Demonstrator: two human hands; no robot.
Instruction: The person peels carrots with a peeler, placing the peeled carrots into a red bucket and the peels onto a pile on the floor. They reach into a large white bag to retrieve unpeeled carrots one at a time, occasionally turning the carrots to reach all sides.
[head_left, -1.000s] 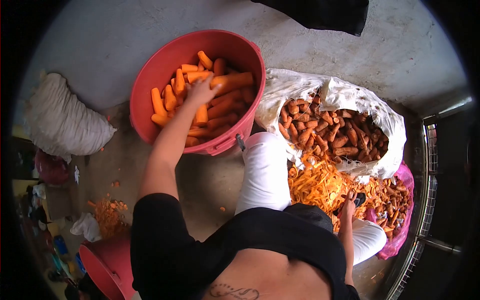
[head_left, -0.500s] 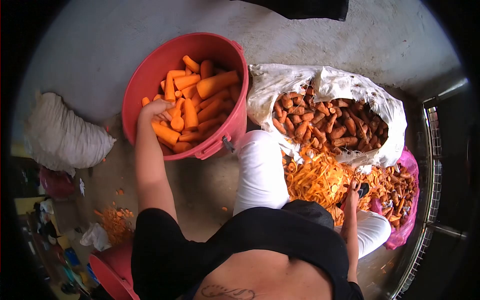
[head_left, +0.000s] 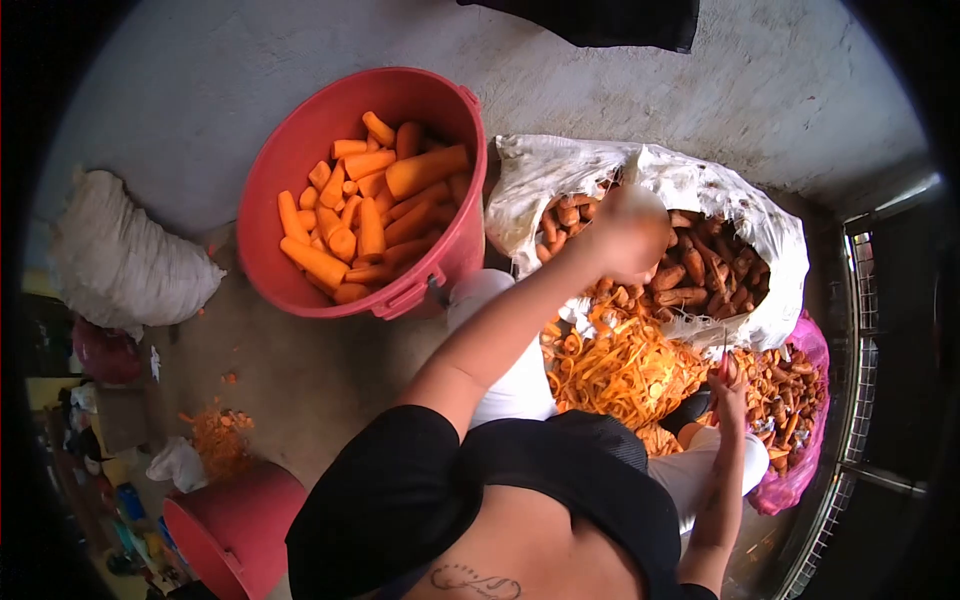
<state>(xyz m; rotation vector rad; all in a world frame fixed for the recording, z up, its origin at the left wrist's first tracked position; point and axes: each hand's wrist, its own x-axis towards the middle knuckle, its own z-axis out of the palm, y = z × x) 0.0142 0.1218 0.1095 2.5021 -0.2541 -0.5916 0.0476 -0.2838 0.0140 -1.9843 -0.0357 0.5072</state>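
Note:
My left hand (head_left: 630, 240), smeared by motion, is over the mouth of a white woven sack (head_left: 780, 215) full of unpeeled carrots (head_left: 695, 262). Its fingers are too blurred for me to tell whether they hold anything. Lower right, my right hand (head_left: 731, 392) is closed around a slim red-handled knife (head_left: 724, 362), its thin blade pointing up and away from me. Close beside that hand is a heap of orange carrot peelings (head_left: 625, 370). At the left, a big red tub (head_left: 262, 215) holds peeled carrots (head_left: 371, 232).
A pink bag (head_left: 818, 400) with more carrot pieces lies right of the peelings. At the left are a stuffed white sack (head_left: 130, 260), scattered scraps (head_left: 220, 440) and a tipped red bucket (head_left: 255, 520). A wall (head_left: 380, 35) rises behind the tub, with a metal mesh (head_left: 858, 340) at far right.
My left hand has left the red tub and swung right to the white sack. A peeled carrot now lies at the tub's left side. My right hand has risen slightly, with the blade now visible.

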